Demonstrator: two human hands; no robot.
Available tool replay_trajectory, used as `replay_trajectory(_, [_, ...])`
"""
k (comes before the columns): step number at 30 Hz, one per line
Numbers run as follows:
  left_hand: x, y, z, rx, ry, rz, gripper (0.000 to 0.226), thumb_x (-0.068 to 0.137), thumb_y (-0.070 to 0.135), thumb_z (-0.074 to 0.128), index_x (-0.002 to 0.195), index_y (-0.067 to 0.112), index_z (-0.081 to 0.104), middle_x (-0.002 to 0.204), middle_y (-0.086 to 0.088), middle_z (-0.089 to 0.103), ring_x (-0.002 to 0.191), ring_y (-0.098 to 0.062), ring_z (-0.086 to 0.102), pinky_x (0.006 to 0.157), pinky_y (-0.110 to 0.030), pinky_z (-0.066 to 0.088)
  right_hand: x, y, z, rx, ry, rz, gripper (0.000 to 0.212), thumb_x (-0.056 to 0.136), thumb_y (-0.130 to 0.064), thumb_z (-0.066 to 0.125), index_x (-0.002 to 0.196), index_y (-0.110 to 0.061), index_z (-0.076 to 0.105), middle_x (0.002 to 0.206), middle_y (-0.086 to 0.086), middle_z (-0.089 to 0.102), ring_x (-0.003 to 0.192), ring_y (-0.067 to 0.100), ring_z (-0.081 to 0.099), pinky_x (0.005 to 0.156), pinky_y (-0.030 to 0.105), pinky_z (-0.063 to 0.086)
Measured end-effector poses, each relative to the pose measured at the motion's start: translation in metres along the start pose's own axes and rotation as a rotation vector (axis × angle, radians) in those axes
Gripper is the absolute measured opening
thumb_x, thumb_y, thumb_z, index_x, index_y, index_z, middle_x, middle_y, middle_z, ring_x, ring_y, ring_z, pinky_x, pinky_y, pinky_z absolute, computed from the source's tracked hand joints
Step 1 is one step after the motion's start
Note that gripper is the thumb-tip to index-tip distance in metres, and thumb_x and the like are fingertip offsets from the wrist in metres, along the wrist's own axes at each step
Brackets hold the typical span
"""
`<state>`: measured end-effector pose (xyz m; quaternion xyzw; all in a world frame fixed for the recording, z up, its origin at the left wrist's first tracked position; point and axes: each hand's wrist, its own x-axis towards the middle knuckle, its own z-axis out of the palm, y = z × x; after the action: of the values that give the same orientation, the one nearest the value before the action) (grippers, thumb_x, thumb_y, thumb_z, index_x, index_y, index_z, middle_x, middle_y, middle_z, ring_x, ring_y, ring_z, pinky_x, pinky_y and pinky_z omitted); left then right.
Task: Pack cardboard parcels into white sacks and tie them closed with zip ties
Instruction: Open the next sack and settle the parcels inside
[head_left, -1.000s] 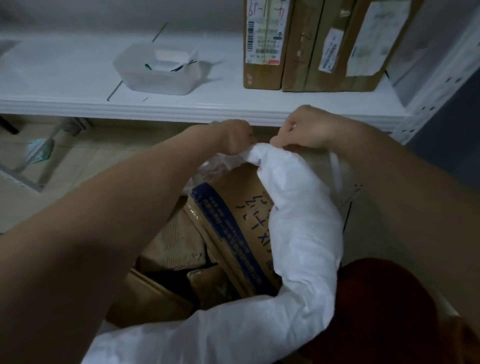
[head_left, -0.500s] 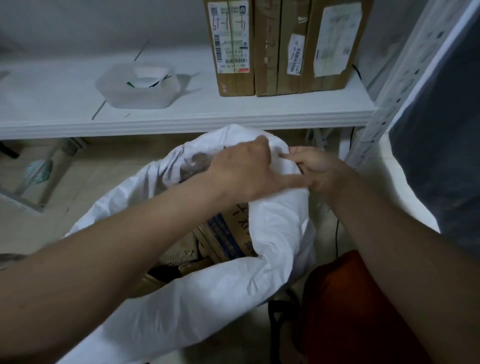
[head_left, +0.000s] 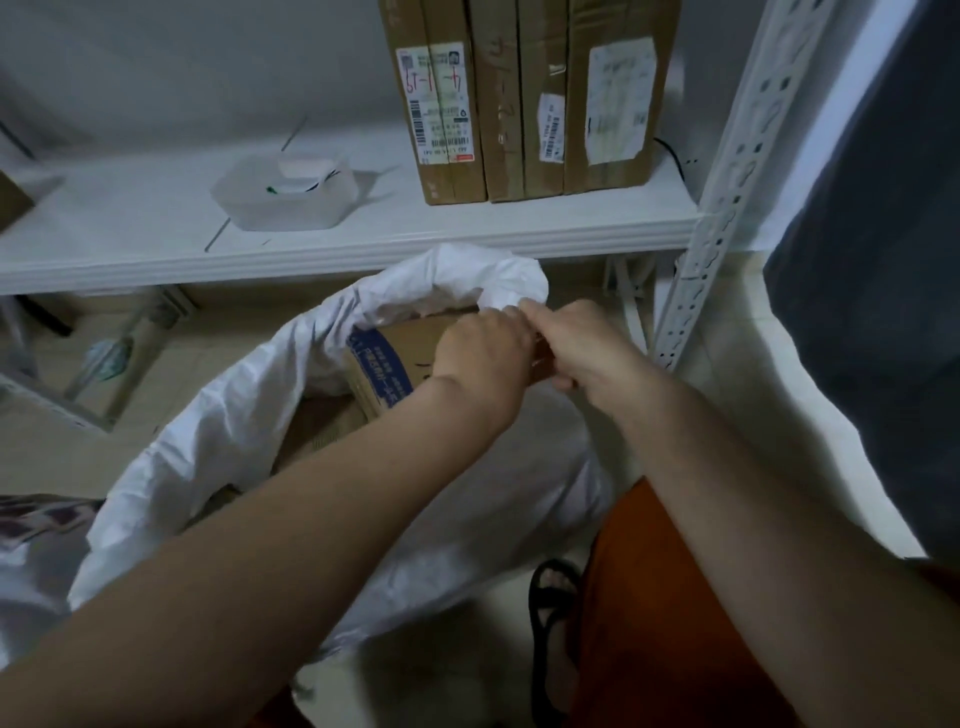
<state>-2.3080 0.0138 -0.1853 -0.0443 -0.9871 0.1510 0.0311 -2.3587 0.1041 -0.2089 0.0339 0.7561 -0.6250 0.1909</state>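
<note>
Both hands are meeting at the far rim of the white sack, which is standing open on the floor below the shelf. The left hand is curling its fingers over the sack's edge, knuckles up, and seems to be gripping the white fabric where it is bunching just beyond the fingertips. The right hand is touching the left hand and is pinching the same gathered edge, though exactly what is lying between its fingertips is too blurred to tell.

Just under and to the left of the left hand, a cardboard parcel with a blue printed band is sitting inside the sack, its top corner showing at the mouth. More brown cardboard is lying deeper in the sack, nearer than that parcel.

Beyond the hands, on the shelf, a row of upright cardboard boxes with shipping labels is standing side by side, touching one another. To the left of them, well apart, a translucent plastic tub is resting on the shelf. To the right of the right hand, a white perforated shelf post is rising. Nearer than the hands, an orange garment and a black sandal are showing.
</note>
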Motion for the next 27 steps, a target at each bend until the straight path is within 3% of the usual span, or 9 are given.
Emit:
replay_trajectory(4, [-0.035,0.021,-0.003,-0.439,-0.034,0.033,0.033,0.088,0.018,0.057,0.121,0.015,0.055,0.116,-0.007,0.057,0.106,-0.021,0.057,0.079,-0.027,0.042,-0.002,0.026,0.004,0.090,0.046,0.130,0.026,0.084,-0.002,0.055,0.059,-0.011,0.052,0.040,-0.001,0.048,0.033,0.009,0.041,0.045,0.017,0.026])
replay_trajectory(7, [-0.053,-0.003,-0.005,-0.671,0.131,-0.236,0.035,0.079,0.041,0.068,0.107,0.020,0.066,0.106,0.000,0.065,0.098,-0.019,0.062,0.076,-0.030,0.048,0.002,0.045,0.001,0.557,-0.079,0.268,0.024,0.092,0.001,0.046,0.072,-0.011,0.050,0.055,0.002,0.051,0.032,0.006,0.040,0.030,0.015,0.019])
replay_trajectory(10, [-0.050,-0.023,0.000,-0.761,-0.195,-0.404,0.044,0.070,0.058,0.071,0.071,0.016,0.059,0.063,0.003,0.062,0.067,-0.016,0.063,0.060,-0.027,0.044,0.005,0.055,0.005,0.906,-0.176,0.285,0.020,0.098,-0.004,0.040,0.081,-0.010,0.050,0.054,0.001,0.059,0.033,0.006,0.043,0.030,0.014,0.020])
replay_trajectory(12, [-0.046,-0.019,0.006,-0.903,-0.408,-0.389,0.041,0.068,0.052,0.076,0.073,0.014,0.061,0.065,0.002,0.061,0.061,-0.013,0.058,0.056,-0.026,0.045,0.003,0.056,0.011,0.916,-0.221,0.261,0.020,0.098,-0.008,0.042,0.084,-0.010,0.056,0.057,0.001,0.063,0.041,0.008,0.051,0.036,0.016,0.035])
replay_trajectory(14, [-0.045,-0.010,0.017,-0.770,-0.379,-0.356,0.028,0.075,0.037,0.072,0.089,0.014,0.064,0.084,-0.003,0.067,0.074,-0.018,0.063,0.063,-0.029,0.051,-0.001,0.054,0.010,0.817,-0.231,0.248,0.020,0.098,-0.009,0.044,0.084,-0.010,0.059,0.063,0.002,0.064,0.048,0.009,0.057,0.041,0.017,0.043])
replay_trajectory(16, [-0.047,-0.004,0.023,-0.398,-0.214,-0.311,0.022,0.083,0.020,0.060,0.104,0.015,0.056,0.105,-0.007,0.063,0.092,-0.025,0.063,0.069,-0.031,0.045,-0.006,0.047,-0.002,0.365,-0.050,0.178,0.010,0.095,-0.013,0.052,0.087,-0.009,0.057,0.074,0.006,0.061,0.056,0.011,0.055,0.038,0.016,0.038])
replay_trajectory(19, [-0.052,0.009,0.026,-0.110,-0.075,-0.214,0.033,0.086,0.009,0.057,0.117,0.013,0.046,0.114,-0.007,0.052,0.100,-0.025,0.059,0.068,-0.031,0.037,-0.014,0.044,-0.014,-0.325,0.323,-0.058,0.034,0.085,-0.038,0.061,0.100,-0.008,0.062,0.099,0.005,0.065,0.086,0.022,0.063,0.074,0.032,0.053])
replay_trajectory(22, [-0.058,0.027,0.026,-0.075,-0.040,-0.125,0.050,0.083,0.010,0.064,0.126,0.010,0.039,0.116,-0.009,0.047,0.105,-0.023,0.053,0.072,-0.030,0.042,-0.028,0.035,0.003,-0.355,0.187,-0.057,0.043,0.077,-0.048,0.064,0.087,-0.007,0.067,0.080,0.011,0.069,0.072,0.025,0.068,0.062,0.028,0.051])
replay_trajectory(27, [-0.086,0.035,0.022,-0.207,-0.022,-0.018,0.033,0.090,0.030,0.059,0.117,0.014,0.050,0.114,-0.005,0.055,0.099,-0.019,0.057,0.070,-0.027,0.043,-0.011,0.049,0.002,-0.230,0.123,0.149,0.011,0.082,-0.003,0.061,0.093,-0.001,0.063,0.077,0.010,0.060,0.057,0.016,0.055,0.040,0.019,0.033])
